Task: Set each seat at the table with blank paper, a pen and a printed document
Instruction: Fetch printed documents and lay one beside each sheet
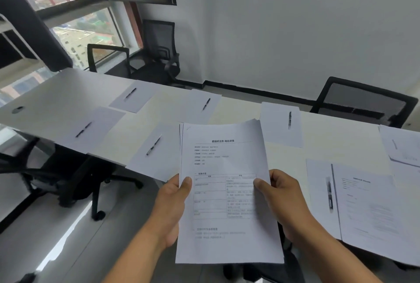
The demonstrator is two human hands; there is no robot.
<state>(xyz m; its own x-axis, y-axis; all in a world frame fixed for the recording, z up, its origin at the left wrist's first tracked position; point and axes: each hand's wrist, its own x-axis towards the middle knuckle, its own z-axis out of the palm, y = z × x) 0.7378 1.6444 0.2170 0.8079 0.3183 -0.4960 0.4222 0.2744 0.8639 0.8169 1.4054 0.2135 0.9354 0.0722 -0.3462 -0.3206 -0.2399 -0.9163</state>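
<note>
Hands meet at lower centre of frame, both on one stack of printed documents (227, 191). Left hand (172, 205) grips the stack's left edge, thumb curled over the top sheet, fingers hidden underneath. Right hand (284, 200) grips the right edge the same way, thumb on the printed table. Stack is held above the near table edge, long axis running almost straight up the frame, heading at the top and away from the person, text reading upright to them. Extra sheet edges fan out along its upper left side.

Table (68, 94) crosses the middle of the frame, pale top. Five blank sheets lie on it without a document, each with a pen on top:
- far left sheet (95, 128), pen (83, 129) slanting up to the right;
- upper left sheet (136, 98), pen (131, 93) slanting the same way;
- upper centre sheet (202, 105), pen (206, 103) nearly upright, tilted right;
- sheet just left of the stack (154, 150), partly under it, pen (153, 145) slanting up to the right;
- right-of-centre sheet (281, 123), pen (289, 120) upright.

Right side of frame: a blank sheet (320, 196) with an upright pen (329, 196), and a printed document (368, 212) overlapping its right edge, long axis upright. More papers (402, 144) at the far right edge, blurred.

Black mesh chairs: one at upper right (363, 103), two at the window (156, 50), one at lower left (56, 178).
</note>
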